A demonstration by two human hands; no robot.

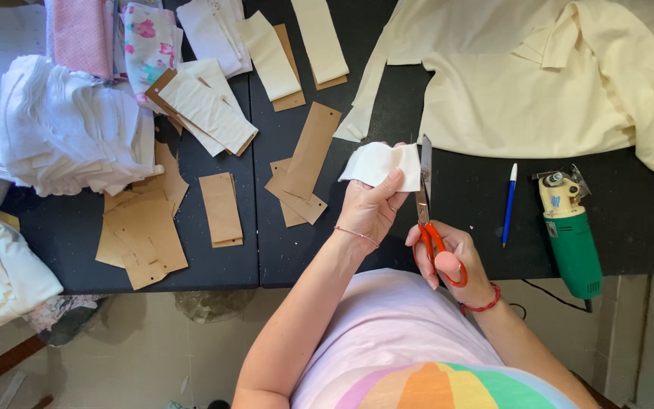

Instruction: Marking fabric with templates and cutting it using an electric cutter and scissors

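My left hand [372, 208] pinches a small piece of white fabric [378, 163] above the black table [463, 197]. My right hand [452, 261] grips orange-handled scissors [425, 204], whose blades point up along the right edge of the fabric piece. Both hands hover over the table's near edge, close together.
Cream fabric [539, 76] lies spread at the back right. A blue pen [509, 203] and a green electric cutter [569, 235] lie to the right. Brown card templates [221, 208] and fabric strips [266, 53] lie left of centre. A stack of white fabric [70, 129] sits far left.
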